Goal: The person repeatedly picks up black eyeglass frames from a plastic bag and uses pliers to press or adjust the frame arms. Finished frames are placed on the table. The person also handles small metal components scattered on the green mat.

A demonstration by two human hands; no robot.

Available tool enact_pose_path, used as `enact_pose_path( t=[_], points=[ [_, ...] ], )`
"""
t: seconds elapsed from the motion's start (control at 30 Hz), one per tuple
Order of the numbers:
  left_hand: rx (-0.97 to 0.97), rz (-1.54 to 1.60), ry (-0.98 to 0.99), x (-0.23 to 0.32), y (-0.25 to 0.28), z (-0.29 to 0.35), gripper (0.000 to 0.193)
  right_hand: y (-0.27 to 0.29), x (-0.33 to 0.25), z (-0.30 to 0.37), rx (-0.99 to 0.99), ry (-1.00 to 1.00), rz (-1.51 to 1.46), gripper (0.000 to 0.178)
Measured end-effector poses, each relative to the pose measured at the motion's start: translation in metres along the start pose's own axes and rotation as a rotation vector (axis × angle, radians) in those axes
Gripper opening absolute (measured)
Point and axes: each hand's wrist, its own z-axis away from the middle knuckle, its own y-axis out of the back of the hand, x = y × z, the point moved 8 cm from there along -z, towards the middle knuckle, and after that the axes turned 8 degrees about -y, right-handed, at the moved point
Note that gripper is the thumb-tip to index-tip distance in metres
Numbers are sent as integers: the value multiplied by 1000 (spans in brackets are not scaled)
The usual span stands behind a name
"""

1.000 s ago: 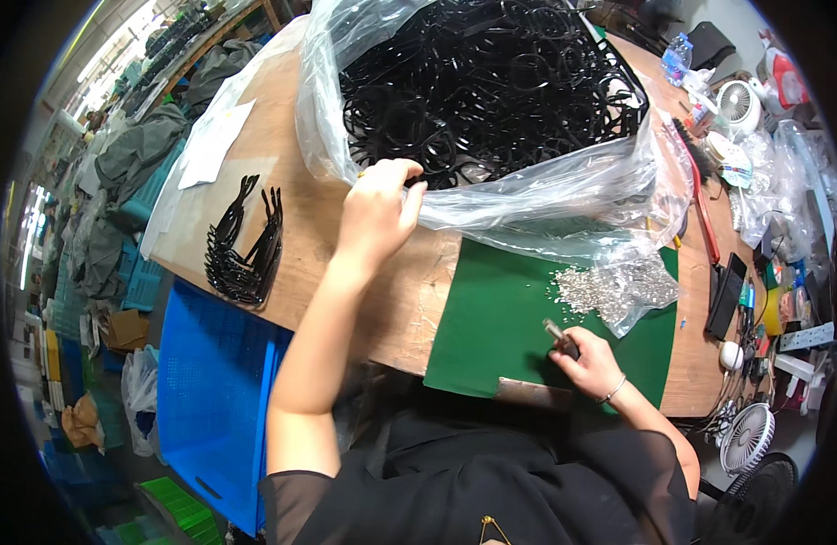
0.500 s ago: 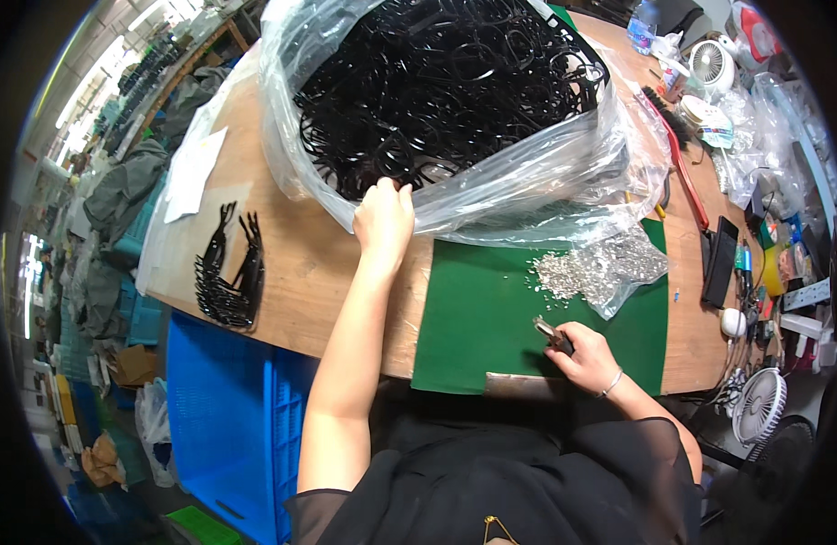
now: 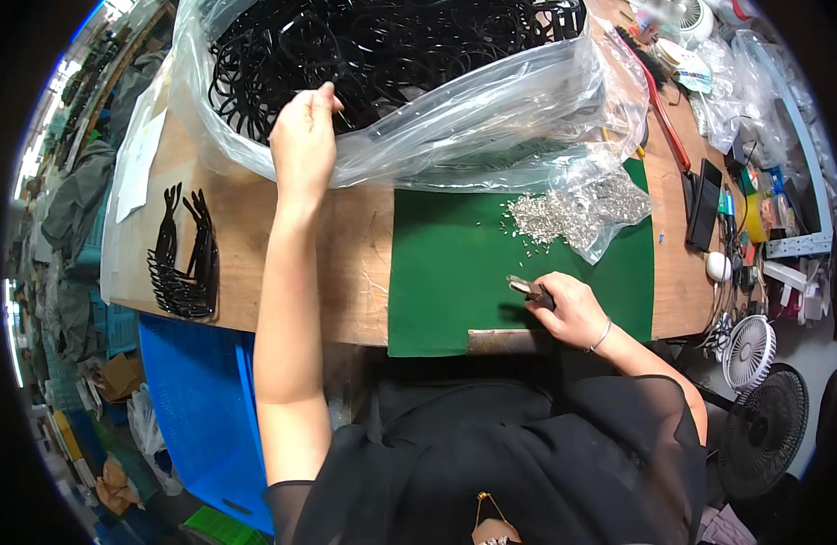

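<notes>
My left hand (image 3: 305, 136) is over the near left rim of a large clear plastic bag (image 3: 455, 136). Its fingers are curled and pinched together beside a tangled heap of glossy black looped plastic pieces (image 3: 391, 54) inside the bag. What lies between the fingertips is hidden. In my right hand (image 3: 573, 311) is a pair of small pliers (image 3: 532, 292) with dark handles, its metal head pointing left over a green mat (image 3: 446, 282). Small silvery metal bits (image 3: 537, 218) lie beyond it, partly spilled from a small clear bag (image 3: 609, 209).
A nested stack of black plastic pieces (image 3: 184, 272) and white paper (image 3: 141, 168) lie on the left of the wooden table. A blue crate (image 3: 196, 391) stands below. To the right are a red-handled brush (image 3: 668, 123), a phone (image 3: 704, 207) and fans (image 3: 748, 352).
The whole view has shifted, so the table and bag sit higher and further left. My left hand now reaches further over the bag's rim. My right hand still holds the pliers above the mat.
</notes>
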Motion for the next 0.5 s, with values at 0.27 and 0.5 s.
enact_pose_path(
  t=[0.27,0.5],
  points=[
    [138,270,298,-40,13,-32,35,-2,-1,5,-15,14,30,20],
    [-16,-58,144,-32,1,21,34,-8,-6,5,-2,23,68,21]
  ],
)
